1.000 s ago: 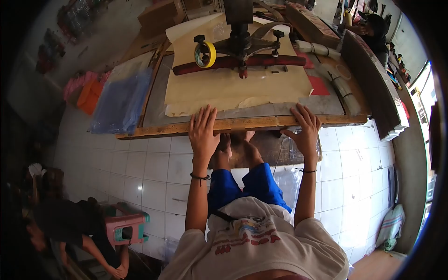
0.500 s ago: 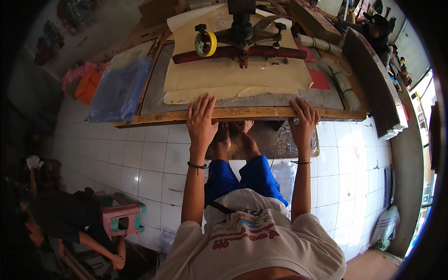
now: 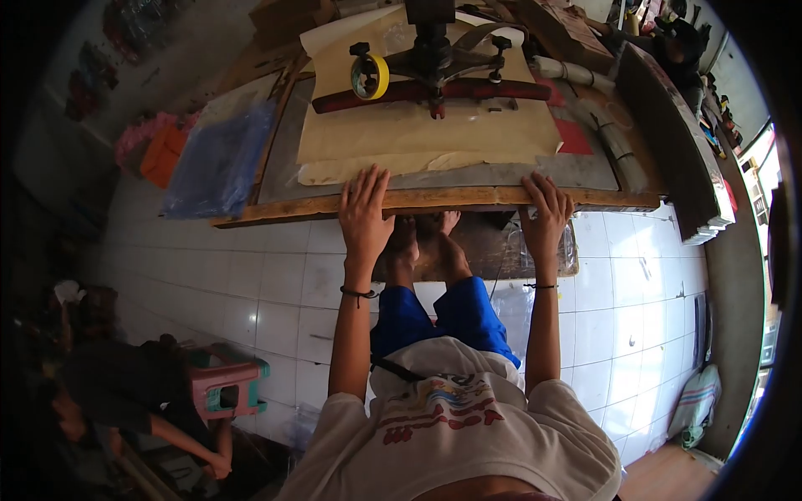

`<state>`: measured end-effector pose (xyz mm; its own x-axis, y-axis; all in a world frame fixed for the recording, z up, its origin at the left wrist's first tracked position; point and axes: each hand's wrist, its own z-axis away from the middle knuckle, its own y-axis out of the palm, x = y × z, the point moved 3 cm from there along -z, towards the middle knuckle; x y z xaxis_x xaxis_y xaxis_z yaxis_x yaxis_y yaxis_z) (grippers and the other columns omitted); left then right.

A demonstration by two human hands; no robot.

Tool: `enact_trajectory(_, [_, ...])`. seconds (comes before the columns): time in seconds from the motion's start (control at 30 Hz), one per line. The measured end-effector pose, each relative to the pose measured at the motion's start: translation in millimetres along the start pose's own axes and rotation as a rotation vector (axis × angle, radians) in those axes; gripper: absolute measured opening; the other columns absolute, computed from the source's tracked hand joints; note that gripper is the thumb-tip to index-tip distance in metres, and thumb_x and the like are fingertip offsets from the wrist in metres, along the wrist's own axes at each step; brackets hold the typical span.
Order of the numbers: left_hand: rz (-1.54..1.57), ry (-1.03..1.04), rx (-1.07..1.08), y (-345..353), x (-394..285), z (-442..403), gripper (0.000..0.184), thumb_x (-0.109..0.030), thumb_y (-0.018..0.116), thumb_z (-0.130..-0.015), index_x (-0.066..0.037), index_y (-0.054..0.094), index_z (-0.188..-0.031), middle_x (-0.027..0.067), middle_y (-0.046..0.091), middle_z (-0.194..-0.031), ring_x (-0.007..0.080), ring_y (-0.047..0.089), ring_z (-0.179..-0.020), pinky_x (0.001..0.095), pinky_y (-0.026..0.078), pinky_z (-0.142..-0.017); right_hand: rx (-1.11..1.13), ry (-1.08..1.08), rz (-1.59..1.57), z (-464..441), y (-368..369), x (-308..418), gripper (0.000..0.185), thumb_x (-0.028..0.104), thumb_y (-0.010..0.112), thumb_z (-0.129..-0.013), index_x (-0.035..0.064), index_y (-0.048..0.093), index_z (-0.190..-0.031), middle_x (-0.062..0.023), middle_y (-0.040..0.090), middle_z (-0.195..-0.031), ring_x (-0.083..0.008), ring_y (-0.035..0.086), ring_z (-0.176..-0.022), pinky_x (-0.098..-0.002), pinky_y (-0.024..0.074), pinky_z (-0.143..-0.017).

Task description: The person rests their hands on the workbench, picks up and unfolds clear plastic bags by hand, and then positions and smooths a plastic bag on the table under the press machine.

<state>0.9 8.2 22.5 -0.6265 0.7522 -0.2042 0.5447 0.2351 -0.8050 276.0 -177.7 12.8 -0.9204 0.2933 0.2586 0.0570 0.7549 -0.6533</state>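
Left hand [image 3: 363, 215] and right hand [image 3: 545, 219] spread on table [image 3: 451, 198] edge; paper [image 3: 418, 140] could crease if left fingertips slid forward into it.

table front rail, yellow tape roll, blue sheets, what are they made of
The brown front rail looks like worn wood, matt and scuffed darker in patches. The round yellow tape roll seems plastic, going by its smooth, even colour. The translucent blue sheets look like plastic film, creased with pale sheen.

Matt brown paper [image 3: 418, 142] above a worn wooden edge [image 3: 451, 198].
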Motion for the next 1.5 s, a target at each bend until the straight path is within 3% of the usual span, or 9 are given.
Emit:
enact_trajectory(0.63, [-0.004, 0.007, -0.041, 5, 1, -1, 0.088, -0.006, 0.086, -0.063, -0.016, 0.052, -0.144, 0.0046, 0.050, -0.151, 0.0248, 0.046, -0.140, 0.0482, 0.032, -0.119, -0.049, 0.012, -0.019, -1, 2, 1, 0.055, 0.008, 0.078, -0.072, 0.0223, 0.068, -0.124, 0.0018, 0.063, -0.133, -0.0220, 0.053, -0.129, -0.0430, 0.0300, -0.112])
enact_trajectory(1.5, [0.020, -0.041, -0.068, 5, 0, -2, 0.083, -0.005, 0.085, -0.061, -0.018, 0.058, -0.139, 0.0027, 0.055, -0.147, 0.0257, 0.050, -0.137, 0.0484, 0.034, -0.116, -0.128, 0.014, 0.028, 0, 12, 2, 0.059, 0.000, 0.073, -0.062, 0.0215, 0.072, -0.116, 0.0027, 0.065, -0.127, -0.0220, 0.056, -0.124, -0.0427, 0.0313, -0.111])
